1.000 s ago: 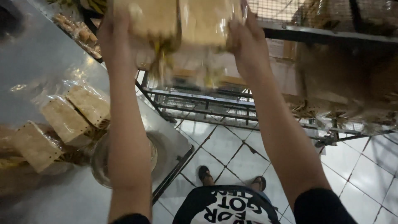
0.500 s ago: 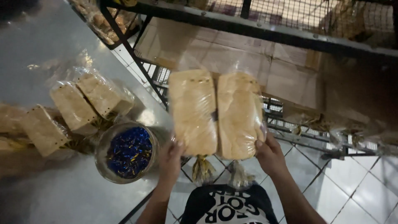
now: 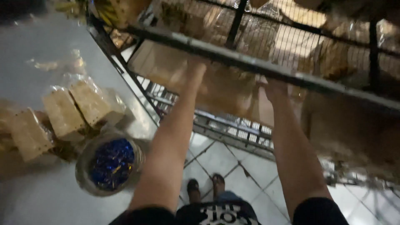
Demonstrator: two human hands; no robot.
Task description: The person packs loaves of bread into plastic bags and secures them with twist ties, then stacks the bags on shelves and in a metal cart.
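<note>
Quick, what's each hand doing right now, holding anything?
Left hand: reaching under the dark metal rack rail, grip cannot be told.
Right hand: same, blurred, grip cannot be told.

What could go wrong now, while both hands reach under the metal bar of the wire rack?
1. The left hand and right hand are partly hidden behind the metal bar, so a wrist might knock against it.
2. The bagged bread between the hands is blurred; the grip cannot be judged, so it might slip.
3. The left elbow passes near the jar of blue pieces at the table edge and might nudge it off.
</note>
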